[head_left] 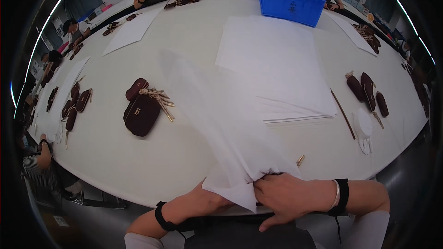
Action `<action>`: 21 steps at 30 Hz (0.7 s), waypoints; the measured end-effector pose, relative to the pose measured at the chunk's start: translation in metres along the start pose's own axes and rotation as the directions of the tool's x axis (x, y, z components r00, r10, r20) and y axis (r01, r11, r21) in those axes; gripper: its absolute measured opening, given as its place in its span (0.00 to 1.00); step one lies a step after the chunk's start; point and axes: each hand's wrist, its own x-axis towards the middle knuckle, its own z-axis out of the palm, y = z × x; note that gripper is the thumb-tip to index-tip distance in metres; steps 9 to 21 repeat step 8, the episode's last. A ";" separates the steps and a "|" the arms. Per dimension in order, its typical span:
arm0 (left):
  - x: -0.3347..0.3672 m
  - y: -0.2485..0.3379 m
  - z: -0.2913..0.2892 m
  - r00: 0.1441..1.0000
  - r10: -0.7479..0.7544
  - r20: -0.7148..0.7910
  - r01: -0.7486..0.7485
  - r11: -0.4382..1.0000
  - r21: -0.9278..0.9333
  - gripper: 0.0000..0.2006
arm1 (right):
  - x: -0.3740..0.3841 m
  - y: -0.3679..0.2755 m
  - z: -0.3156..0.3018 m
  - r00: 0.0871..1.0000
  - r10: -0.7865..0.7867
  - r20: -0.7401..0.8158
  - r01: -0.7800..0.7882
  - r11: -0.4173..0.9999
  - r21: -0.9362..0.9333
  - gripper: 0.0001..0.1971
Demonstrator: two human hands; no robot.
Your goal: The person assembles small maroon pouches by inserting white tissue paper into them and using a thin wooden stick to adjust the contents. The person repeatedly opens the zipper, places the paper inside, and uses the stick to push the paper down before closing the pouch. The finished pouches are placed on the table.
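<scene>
A crumpled sheet of white tissue paper stretches from my hands up across the table's near middle. My left hand is at the paper's near edge, its fingers hidden under a fold. My right hand has its fingers curled onto the gathered paper, with the thumb pointing down toward me. Something small and dark shows at the fold by my right fingers, mostly covered. Two gold cord tips stick out beside the paper. Farther left lie a dark maroon zip pouch with a braided cord and a smaller pouch.
A stack of white paper lies ahead, with a blue crate behind it. To the right are a brown stick, a white roll and several maroon pouches. More pouches lie left. Other people work around the table.
</scene>
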 end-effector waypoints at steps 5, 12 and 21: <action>0.007 0.000 0.002 0.979 0.075 -0.189 -0.062 0.996 0.070 0.17 | 0.019 0.004 0.004 0.996 0.085 0.013 -0.084 0.995 -0.050 0.30; 0.005 0.004 0.006 0.962 0.043 -0.271 -0.040 0.999 0.014 0.18 | 0.018 0.001 0.018 0.985 0.173 -0.015 -0.173 0.980 -0.095 0.26; 0.005 0.004 0.006 0.962 0.043 -0.271 -0.040 0.999 0.014 0.18 | 0.018 0.001 0.018 0.985 0.173 -0.015 -0.173 0.980 -0.095 0.26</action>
